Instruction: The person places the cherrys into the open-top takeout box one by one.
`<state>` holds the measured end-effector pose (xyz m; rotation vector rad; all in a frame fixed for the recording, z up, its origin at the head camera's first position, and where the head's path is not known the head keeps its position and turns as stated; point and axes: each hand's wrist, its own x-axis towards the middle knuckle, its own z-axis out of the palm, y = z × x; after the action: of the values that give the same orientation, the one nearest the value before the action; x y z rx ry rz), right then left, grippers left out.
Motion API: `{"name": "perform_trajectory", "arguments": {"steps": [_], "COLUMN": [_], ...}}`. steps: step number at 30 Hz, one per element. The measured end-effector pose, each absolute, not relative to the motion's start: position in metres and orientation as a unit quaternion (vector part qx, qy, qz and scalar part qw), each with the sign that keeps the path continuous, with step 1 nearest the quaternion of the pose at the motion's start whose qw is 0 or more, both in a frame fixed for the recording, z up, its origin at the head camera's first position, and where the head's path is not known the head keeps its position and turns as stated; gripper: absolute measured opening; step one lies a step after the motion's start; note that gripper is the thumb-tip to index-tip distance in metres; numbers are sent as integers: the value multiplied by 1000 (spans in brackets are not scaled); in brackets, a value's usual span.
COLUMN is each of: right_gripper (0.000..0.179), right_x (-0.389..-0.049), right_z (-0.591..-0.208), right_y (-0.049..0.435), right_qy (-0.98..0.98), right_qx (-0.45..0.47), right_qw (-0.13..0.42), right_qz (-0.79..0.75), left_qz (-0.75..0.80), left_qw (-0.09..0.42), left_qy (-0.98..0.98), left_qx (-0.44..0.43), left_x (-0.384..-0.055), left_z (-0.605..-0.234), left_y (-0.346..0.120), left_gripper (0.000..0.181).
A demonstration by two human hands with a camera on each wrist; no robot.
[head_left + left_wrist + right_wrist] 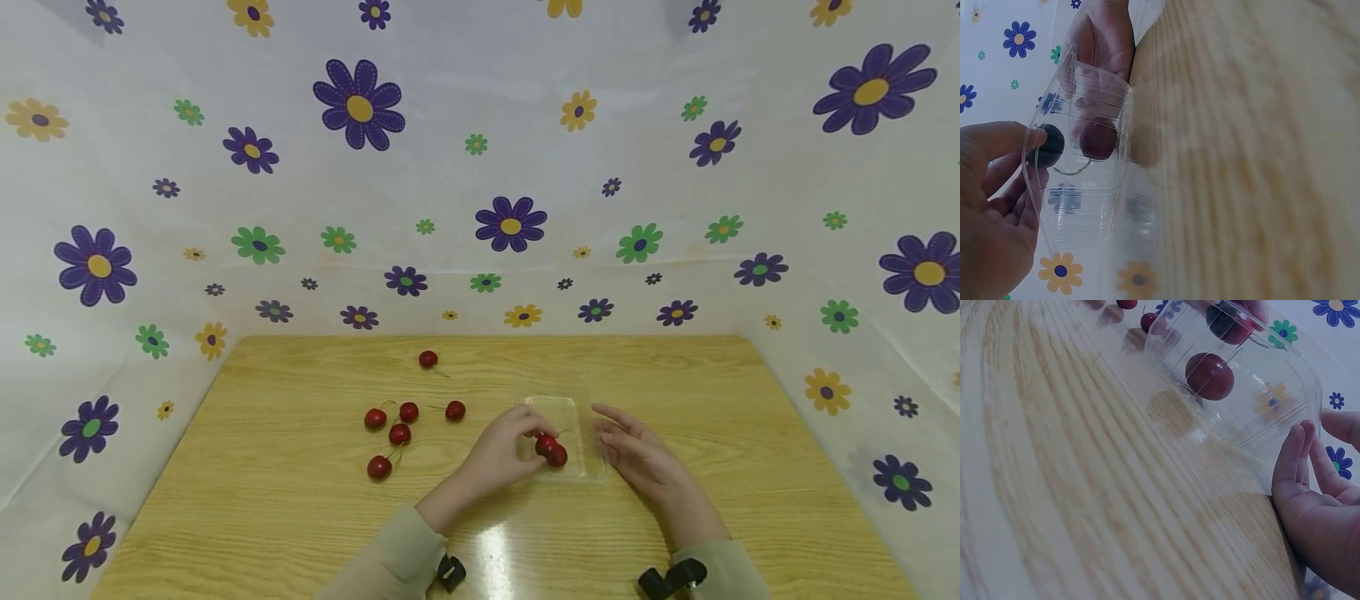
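1. One cherry (1052,146) is pinched in the left hand's (501,448) fingers, above the box (561,410).
2. One cherry (1210,376) is already boxed, just below those fingers.
3. Six cherries (400,434) are left on the worktop (300,517), leftward of them.
4. Nothing is held by the right hand's (648,462) extended fingers.

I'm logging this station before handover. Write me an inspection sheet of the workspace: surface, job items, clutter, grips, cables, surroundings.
Surface: wood-grain table, glare between the forearms.
Job items: six cherries lie loose on the table, left of the transparent box; one cherry lies inside it.
Clutter: nothing seen.
Left grip: pinches another cherry at the box's opening.
Right grip: fingers relaxed beside the box; contact unclear.
Cables: nothing seen.
Surroundings: flower-print sheet behind and on both sides.
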<state>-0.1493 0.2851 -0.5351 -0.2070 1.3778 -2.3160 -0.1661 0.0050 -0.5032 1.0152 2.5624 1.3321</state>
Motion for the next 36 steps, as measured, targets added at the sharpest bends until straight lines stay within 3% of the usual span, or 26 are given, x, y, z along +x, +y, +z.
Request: {"name": "perform_trajectory", "arguments": {"steps": [36], "right_gripper": [46], "right_x": [-149], "right_z": [-535], "right_y": [286], "right_qy": [510], "right_qx": [-57], "right_qw": [218], "right_qz": [-830], "left_qz": [487], "left_qw": [25], "left_qy": [803], "left_qx": [343], "left_x": [-168], "left_z": [-504], "left_y": [-8], "left_gripper": [26]}}
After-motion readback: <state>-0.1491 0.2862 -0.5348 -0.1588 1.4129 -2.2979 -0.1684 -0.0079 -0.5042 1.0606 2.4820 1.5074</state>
